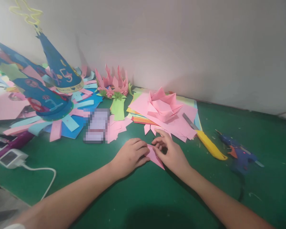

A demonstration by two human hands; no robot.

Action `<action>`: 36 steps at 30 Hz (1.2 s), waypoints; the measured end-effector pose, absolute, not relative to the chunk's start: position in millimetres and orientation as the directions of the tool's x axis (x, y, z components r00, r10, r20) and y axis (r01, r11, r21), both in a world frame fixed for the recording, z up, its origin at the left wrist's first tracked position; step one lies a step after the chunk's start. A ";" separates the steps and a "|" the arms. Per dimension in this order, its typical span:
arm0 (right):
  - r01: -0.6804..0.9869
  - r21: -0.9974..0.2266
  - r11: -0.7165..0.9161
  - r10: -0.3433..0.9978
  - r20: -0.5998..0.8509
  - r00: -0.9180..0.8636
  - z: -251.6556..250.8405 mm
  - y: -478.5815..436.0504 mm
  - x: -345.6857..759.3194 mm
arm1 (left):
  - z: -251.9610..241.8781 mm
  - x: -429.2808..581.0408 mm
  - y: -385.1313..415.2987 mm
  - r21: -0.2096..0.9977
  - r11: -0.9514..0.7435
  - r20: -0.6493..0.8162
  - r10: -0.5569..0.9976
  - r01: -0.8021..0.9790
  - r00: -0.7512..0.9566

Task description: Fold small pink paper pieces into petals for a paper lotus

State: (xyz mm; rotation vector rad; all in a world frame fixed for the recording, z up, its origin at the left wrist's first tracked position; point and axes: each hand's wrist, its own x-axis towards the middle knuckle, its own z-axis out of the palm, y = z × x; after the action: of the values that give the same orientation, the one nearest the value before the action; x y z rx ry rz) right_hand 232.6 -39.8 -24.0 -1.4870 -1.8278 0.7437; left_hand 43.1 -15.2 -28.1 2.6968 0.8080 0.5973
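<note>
A small folded piece of pink paper [154, 157] lies low over the green table, between my two hands. My left hand [131, 156] is closed on its left edge, with the thumb below and the fingers above. On the other side, my right hand [169, 151] presses its thumb on the paper's upper right edge while the fingers curl above it. Just beyond my hands are several loose pink paper pieces [146, 128]. Behind them a pink paper lotus flower [164, 105] sits on a stack of coloured sheets [140, 109].
A yellow utility knife [211, 144] and a blue glue gun [240, 152] lie to the right. Blue paper cone hats [59, 70], a phone [97, 125] and a pink paper crown [113, 82] stand or lie on the left. A white cable [53, 173] trails near my left forearm.
</note>
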 end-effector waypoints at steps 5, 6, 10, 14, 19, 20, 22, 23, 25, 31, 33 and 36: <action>0.651 -0.737 0.181 0.983 0.122 -0.135 -19.7 -39.4 233.9 | -26.1 43.5 -16.8 0.355 -0.809 0.276 0.569 0.469 0.775; 0.658 -0.732 0.178 0.984 0.117 -0.136 -19.2 -39.4 234.3 | -25.9 43.4 -17.0 0.360 -0.806 0.276 0.573 0.470 0.772; 0.665 -0.723 0.185 0.982 0.116 -0.147 -20.1 -40.3 235.4 | -25.7 42.8 -17.8 0.377 -0.793 0.270 0.588 0.478 0.762; 0.689 -0.679 0.256 0.966 0.161 -0.200 -24.1 -42.7 234.1 | -24.8 42.6 -18.4 0.365 -0.797 0.272 0.586 0.481 0.764; 0.758 -0.554 0.345 0.939 0.217 -0.268 -28.9 -45.4 233.4 | -24.2 41.4 -18.2 0.392 -0.783 0.262 0.598 0.483 0.757; 0.769 -0.534 0.351 0.936 0.226 -0.270 -28.8 -45.5 233.7 | -24.4 41.2 -18.4 0.400 -0.776 0.262 0.607 0.488 0.750; 0.786 -0.510 0.350 0.936 0.234 -0.265 -27.4 -45.4 234.5 | -24.8 40.9 -19.1 0.408 -0.762 0.258 0.624 0.503 0.737; 0.791 -0.508 0.341 0.939 0.228 -0.258 -26.1 -45.3 234.8 | -24.9 40.9 -19.5 0.406 -0.758 0.256 0.630 0.510 0.733; 0.790 -0.527 0.313 0.949 0.208 -0.237 -23.6 -45.3 235.5 | -24.6 40.9 -20.4 0.399 -0.755 0.246 0.635 0.521 0.732; 0.753 -0.581 0.311 0.951 0.193 -0.243 -22.7 -47.6 237.5 | -22.2 41.3 -20.9 0.408 -0.746 0.235 0.642 0.526 0.730; 0.734 -0.585 0.344 0.939 0.202 -0.279 -23.2 -48.2 238.5 | -21.3 41.3 -20.8 0.419 -0.742 0.232 0.644 0.523 0.729; 0.701 -0.591 0.398 0.917 0.227 -0.330 -22.0 -47.9 240.9 | -20.3 40.6 -20.3 0.430 -0.739 0.229 0.644 0.518 0.730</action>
State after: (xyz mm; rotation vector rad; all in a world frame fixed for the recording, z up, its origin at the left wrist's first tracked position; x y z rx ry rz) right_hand 240.9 -47.9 -22.0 -1.3770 -2.1298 0.5339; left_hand 40.6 -20.3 -20.3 2.5955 0.9023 0.5244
